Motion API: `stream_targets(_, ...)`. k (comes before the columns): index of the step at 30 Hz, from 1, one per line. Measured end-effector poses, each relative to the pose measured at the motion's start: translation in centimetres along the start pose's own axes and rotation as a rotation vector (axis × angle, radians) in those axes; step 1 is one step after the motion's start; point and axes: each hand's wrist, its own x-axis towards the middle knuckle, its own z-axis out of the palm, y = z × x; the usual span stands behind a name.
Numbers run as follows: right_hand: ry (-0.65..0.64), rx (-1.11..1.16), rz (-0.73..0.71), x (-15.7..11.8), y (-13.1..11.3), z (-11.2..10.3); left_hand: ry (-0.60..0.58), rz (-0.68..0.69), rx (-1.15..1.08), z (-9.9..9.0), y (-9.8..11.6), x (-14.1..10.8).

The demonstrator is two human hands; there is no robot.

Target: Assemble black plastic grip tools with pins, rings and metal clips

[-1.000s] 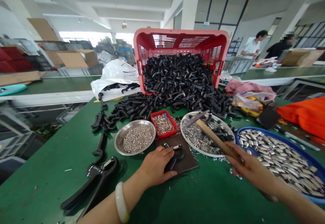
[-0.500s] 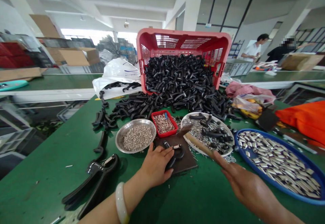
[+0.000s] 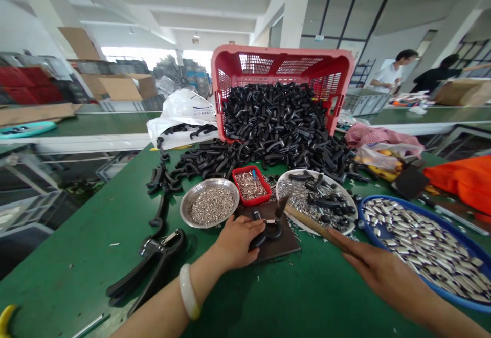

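Factory hall, long green workbench (image 3: 76, 256) crowded w/ parts. Biggest item: red plastic crate (image 3: 282, 49) tipped on its side, spilling a large heap of blk plastic clips (image 3: 276, 118) across the bench; bulk looks unworked. At right, blue oval tray (image 3: 425, 219) full of silver metal sleeves. White plate (image 3: 280, 184) holds silver pins + some blk clips; steel dish (image 3: 209, 181) holds small silver rings; small red tray (image 3: 245, 168) holds pins. Only a few finished-looking blk spring clamps (image 3: 161, 261) lie left of the hands, so little looks done, most left. On dark board (image 3: 284, 248), one blk clip w/ small spring (image 3: 268, 234), L hand (image 3: 238, 241) clenched over it, pinning it down. Hammer (image 3: 307, 221) head just above clip, wooden handle running to R hand (image 3: 376, 266), fingers stretched along it; can't tell if gripped.
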Motion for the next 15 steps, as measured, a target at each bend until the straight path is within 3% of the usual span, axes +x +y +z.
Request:
stream_targets(4,0.274,0.045,-0.058,0.0,-1.5,-0.2,0.001,-0.124,-0.086,0.7,-0.9,-0.4)
stream_targets(6,0.254,0.037,-0.087,-0.1,-1.8,0.5,0.008,-0.199,-0.113,1.1,-1.2,-0.7)
stream_targets(10,0.011,-0.006,-0.091,-0.1,-1.7,1.4,-0.013,-0.235,-0.161,1.2,-1.2,-0.9)
stream_targets(15,0.248,0.0,-0.056,0.7,-2.5,0.7,-0.004,-0.278,-0.172,0.8,-1.0,-0.7)
